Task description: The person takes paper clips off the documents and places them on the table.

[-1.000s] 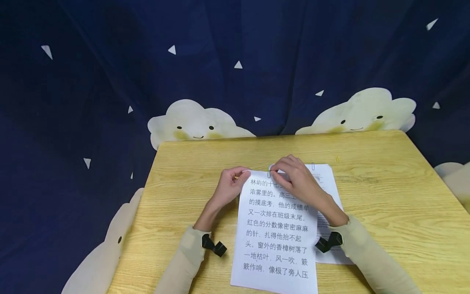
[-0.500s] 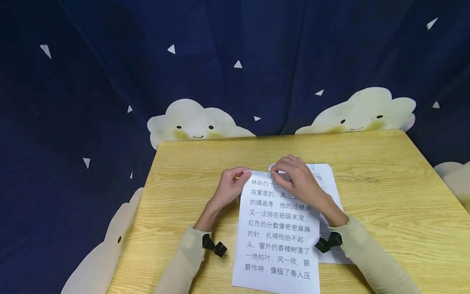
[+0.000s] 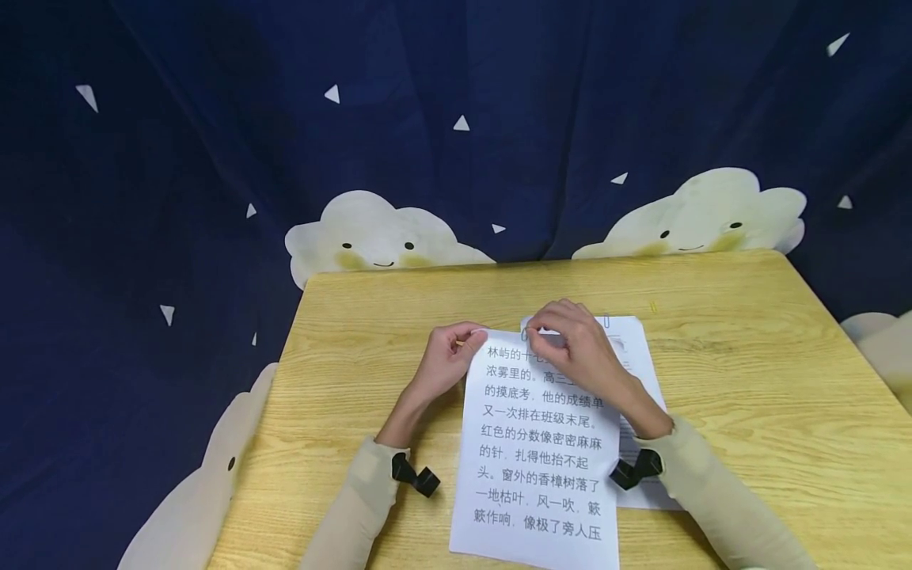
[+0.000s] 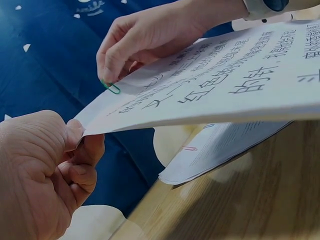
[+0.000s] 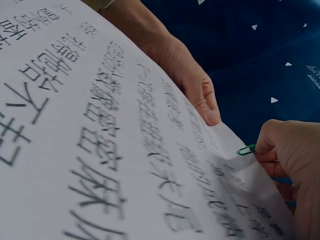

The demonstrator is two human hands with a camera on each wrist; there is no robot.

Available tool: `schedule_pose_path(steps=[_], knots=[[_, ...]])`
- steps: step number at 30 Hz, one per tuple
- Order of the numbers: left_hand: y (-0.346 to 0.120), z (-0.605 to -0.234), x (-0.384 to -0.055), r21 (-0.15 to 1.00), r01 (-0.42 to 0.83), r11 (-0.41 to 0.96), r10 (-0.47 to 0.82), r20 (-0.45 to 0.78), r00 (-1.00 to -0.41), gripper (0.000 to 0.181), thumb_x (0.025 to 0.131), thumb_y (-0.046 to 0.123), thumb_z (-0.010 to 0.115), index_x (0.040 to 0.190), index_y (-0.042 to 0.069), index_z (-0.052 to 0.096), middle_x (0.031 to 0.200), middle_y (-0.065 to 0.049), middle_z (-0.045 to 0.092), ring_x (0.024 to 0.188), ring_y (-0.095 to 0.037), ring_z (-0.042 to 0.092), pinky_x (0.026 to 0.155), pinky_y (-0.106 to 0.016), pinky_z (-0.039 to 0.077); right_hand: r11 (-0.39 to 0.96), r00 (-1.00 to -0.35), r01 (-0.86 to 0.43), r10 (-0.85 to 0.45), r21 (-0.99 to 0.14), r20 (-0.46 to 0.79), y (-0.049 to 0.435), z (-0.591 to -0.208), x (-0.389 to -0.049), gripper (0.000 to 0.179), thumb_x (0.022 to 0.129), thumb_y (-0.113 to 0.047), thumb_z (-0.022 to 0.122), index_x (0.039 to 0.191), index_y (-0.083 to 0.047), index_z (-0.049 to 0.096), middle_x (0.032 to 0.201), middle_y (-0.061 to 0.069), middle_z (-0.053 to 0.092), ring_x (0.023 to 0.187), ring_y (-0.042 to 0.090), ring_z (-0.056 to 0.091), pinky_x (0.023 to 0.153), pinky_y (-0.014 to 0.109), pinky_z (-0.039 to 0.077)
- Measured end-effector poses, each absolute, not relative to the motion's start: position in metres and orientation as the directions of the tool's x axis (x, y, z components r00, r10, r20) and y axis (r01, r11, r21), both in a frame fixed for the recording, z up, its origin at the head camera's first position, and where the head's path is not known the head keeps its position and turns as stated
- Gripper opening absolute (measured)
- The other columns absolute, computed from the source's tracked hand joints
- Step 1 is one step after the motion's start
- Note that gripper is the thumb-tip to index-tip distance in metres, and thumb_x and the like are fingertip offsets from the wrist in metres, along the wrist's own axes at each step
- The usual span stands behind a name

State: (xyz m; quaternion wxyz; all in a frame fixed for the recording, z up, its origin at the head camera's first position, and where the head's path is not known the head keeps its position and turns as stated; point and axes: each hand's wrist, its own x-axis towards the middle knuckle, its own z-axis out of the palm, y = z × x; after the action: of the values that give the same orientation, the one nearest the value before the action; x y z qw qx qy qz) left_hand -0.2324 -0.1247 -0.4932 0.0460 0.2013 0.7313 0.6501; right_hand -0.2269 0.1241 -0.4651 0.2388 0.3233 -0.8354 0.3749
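Observation:
My left hand [image 3: 447, 356] pinches the top left corner of printed white sheets [image 3: 537, 467], thumb on top and fingers beneath. The sheets are raised, as the left wrist view shows. At their top edge my right hand [image 3: 577, 344] pinches a green paper clip [image 5: 246, 149] between thumb and fingertips. The clip's rounded loop lies over the printed face in the left wrist view, while its other end is hidden by the fingers. The right hand covers part of the first printed lines in the head view.
Other printed papers [image 3: 637, 356] lie on the wooden table [image 3: 748, 380] below and to the right, with a bluish paper clip [image 3: 606, 321] and a pink paper clip [image 4: 189, 148] on their edge. A yellow paper clip [image 3: 653, 307] is on the table behind them. A dark blue curtain [image 3: 456, 174] hangs beyond.
The lower part of the held sheets has shifted slightly to the right. The right fingertips and the green paper clip have moved very slightly right; the left hand stays at the corner.

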Motion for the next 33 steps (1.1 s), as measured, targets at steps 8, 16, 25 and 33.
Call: schedule_pose_path(steps=[8,16,25,33], knots=[[-0.126,-0.496,-0.233,0.972,0.228,0.057,0.356,0.194,-0.914,0.024,0.107,0.01,0.059,0.112,-0.007,0.074,0.097,-0.024,0.075,0.06,-0.015,0.071,0.053,-0.025,0.056,0.501,-0.69,-0.712,-0.367,-0.492,0.624,0.128,-0.46,-0.227,0.004,0.093,-0.01,0.076,0.092,-0.013,0.079,0.091,-0.005,0.074,0.088,0.014,0.062,0.081,0.034,0.043],[-0.124,-0.495,-0.232,0.977,0.208,0.054,0.355,0.176,-0.918,0.023,0.107,0.004,0.057,0.112,-0.012,0.072,0.098,-0.028,0.074,0.059,-0.013,0.071,0.053,-0.023,0.056,0.476,-0.706,-0.704,-0.38,-0.527,0.598,0.128,-0.458,-0.226,0.004,0.094,-0.009,0.076,0.095,-0.011,0.079,0.092,-0.005,0.074,0.089,0.017,0.064,0.083,0.034,0.046],[-0.125,-0.493,-0.233,0.971,0.228,0.074,0.335,0.191,-0.923,0.021,0.106,0.003,0.058,0.112,-0.01,0.073,0.095,-0.027,0.074,0.058,-0.01,0.068,0.051,-0.021,0.053,0.461,-0.709,-0.697,-0.329,-0.548,0.624,0.133,-0.455,-0.228,0.004,0.094,-0.007,0.075,0.095,-0.009,0.079,0.092,-0.003,0.073,0.089,0.013,0.063,0.085,0.025,0.049],[-0.128,-0.495,-0.235,0.968,0.239,0.074,0.325,0.203,-0.924,0.021,0.106,0.0,0.057,0.111,-0.014,0.071,0.094,-0.029,0.073,0.057,-0.012,0.068,0.052,-0.021,0.053,0.419,-0.675,-0.73,-0.318,-0.54,0.665,0.14,-0.451,-0.233,0.014,0.089,0.002,0.076,0.093,-0.01,0.078,0.089,-0.004,0.073,0.087,0.014,0.063,0.083,0.02,0.048]])
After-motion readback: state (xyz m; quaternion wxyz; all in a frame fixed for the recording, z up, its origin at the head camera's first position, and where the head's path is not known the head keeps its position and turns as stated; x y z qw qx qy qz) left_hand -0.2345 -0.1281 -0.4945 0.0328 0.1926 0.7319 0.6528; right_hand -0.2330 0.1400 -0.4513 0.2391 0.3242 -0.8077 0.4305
